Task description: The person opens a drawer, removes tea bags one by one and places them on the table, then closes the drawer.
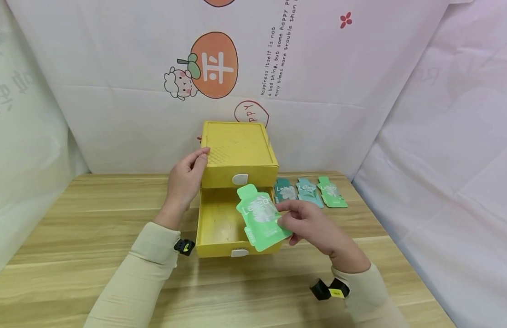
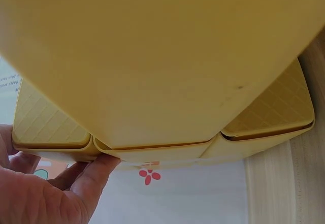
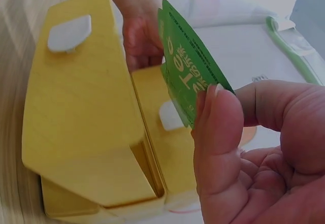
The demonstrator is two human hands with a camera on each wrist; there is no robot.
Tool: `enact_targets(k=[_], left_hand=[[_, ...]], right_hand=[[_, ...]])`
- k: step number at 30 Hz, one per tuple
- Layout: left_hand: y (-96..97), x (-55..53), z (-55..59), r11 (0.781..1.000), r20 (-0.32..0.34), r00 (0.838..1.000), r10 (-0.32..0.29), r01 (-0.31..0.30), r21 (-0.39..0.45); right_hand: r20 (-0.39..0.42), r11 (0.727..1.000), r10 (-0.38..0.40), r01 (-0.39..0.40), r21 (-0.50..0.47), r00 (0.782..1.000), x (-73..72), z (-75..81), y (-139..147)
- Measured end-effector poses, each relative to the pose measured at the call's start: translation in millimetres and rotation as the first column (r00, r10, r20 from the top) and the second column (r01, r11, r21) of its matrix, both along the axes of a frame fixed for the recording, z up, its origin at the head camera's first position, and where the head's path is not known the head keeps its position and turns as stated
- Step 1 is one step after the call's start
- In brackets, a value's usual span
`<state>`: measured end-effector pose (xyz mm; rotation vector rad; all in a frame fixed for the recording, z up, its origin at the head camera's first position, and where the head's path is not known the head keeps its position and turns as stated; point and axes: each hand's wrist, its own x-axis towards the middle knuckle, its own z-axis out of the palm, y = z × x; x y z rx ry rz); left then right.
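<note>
A right hand (image 1: 310, 225) pinches a flat green packet (image 1: 263, 223) between thumb and bent fingers, gripping the edge nearest its palm. The packet is smooth, slightly shiny and bottle-shaped, with a narrow neck, squared body and pale "LeTea" lettering. Its long axis runs aslant: the neck points away from the person and toward the left-hand side, the wide base back toward the person. It is just left of the right hand, above a pulled-out drawer (image 1: 214, 218).

The left hand (image 1: 185, 180) lies fairly relaxed, fingertips touching the left upper edge of a yellow plastic box (image 1: 241, 143) with diamond-patterned panels. Beyond the right hand, three similar flat packets (image 1: 306, 191) lie in a row on a wood-grain table (image 1: 101, 228).
</note>
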<state>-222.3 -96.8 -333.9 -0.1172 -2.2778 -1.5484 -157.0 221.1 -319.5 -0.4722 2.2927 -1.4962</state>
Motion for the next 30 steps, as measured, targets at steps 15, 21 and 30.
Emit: enact_targets(k=[15, 21, 30], left_hand=[[-1.1, -1.0, 0.6, 1.0, -0.011, 1.0, 0.001, -0.001, -0.001], [-0.9, -0.9, 0.1, 1.0, -0.013, 1.0, 0.003, -0.004, -0.018], [-0.5, 0.2, 0.1, 1.0, 0.001, 1.0, 0.0, 0.0, -0.01]], right_hand=[[-0.048, 0.997, -0.076, 0.078, 0.025, 0.996, 1.4, -5.7, 49], [-0.047, 0.992, -0.128, 0.128, -0.001, 0.991, 1.2, -10.1, 67], [-0.019, 0.984, -0.177, 0.177, 0.011, 0.984, -10.2, -26.4, 84]])
